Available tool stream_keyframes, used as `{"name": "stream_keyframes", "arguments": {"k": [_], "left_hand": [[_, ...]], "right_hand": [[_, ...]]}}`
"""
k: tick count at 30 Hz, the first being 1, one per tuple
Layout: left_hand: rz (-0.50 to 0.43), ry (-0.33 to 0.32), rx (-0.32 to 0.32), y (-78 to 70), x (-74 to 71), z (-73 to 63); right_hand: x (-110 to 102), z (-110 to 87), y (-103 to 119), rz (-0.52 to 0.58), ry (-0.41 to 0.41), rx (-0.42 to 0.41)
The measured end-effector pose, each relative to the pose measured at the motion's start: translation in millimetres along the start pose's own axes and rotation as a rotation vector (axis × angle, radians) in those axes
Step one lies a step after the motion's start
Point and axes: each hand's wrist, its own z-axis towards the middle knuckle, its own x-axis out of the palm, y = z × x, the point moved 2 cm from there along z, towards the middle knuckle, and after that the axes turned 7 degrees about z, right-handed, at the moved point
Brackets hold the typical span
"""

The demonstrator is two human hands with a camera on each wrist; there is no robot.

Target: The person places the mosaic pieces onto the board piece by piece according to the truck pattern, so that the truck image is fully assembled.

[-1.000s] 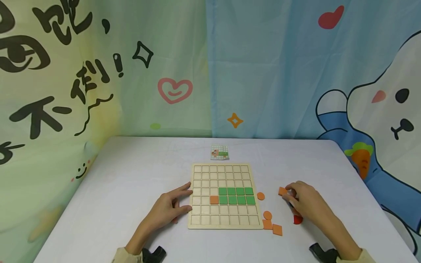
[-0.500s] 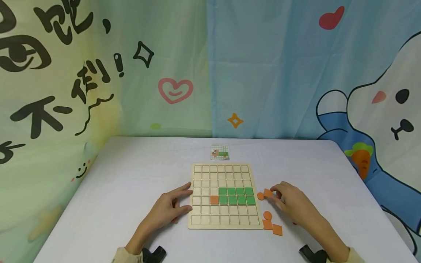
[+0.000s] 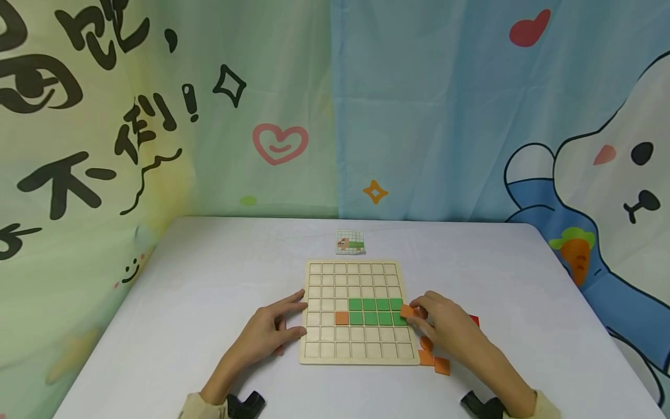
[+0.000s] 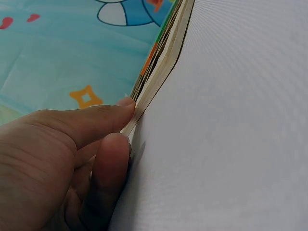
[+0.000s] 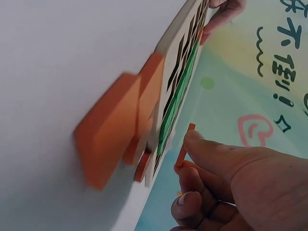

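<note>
A wooden grid board [image 3: 319, 350] lies on the white table, with two rows of green square tiles [image 3: 369, 305] and one orange tile [image 3: 341, 318] in its cells. My left hand [image 3: 269, 329] rests against the board's left edge, fingertips and thumb touching the rim. Between thumb and fingers, my right hand [image 3: 452, 326] pinches an orange square tile [image 5: 185, 149]. That tile is over the right edge of the board, beside the last green tiles. In the right wrist view it is seen edge-on, tilted and apart from the board.
Below my right hand, a round orange piece [image 3: 426, 343] and orange square tiles [image 3: 442, 366] lie by the board's lower right corner. A red piece [image 3: 474, 319] shows partly behind the hand. A small picture card [image 3: 350, 242] lies beyond the board.
My right hand has carried the orange tile leftward from the table at the right to the board's right edge. My left hand has stayed at the left rim.
</note>
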Motion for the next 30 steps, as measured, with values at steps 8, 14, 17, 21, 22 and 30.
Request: {"name": "stream_keyframes", "arguments": {"k": [8,14,17,21,22,30], "left_hand": [[0.004,-0.004,0.005,0.9,-0.1,-0.4],[0.0,-0.001,0.003,1.1,-0.1,-0.6],[-0.001,0.0,-0.002,0.9,-0.3,-0.7],[0.002,0.0,-0.005,0.9,-0.4,-0.1],[0.004,0.001,-0.003,1.1,-0.2,0.1],[0.006,0.001,0.009,2.3,0.1,0.8]], "right_hand": [[9,6.1,19,-0.018,0.018,-0.064],[17,10.8,31,-0.03,0.027,-0.078],[21,13.6,36,-0.032,0.026,-0.084],[27,18.2,44,-0.033,0.04,-0.086],[28,19.1,46,-0.033,0.043,-0.089],[37,25.2,60,-0.036,0.033,-0.162]]}}
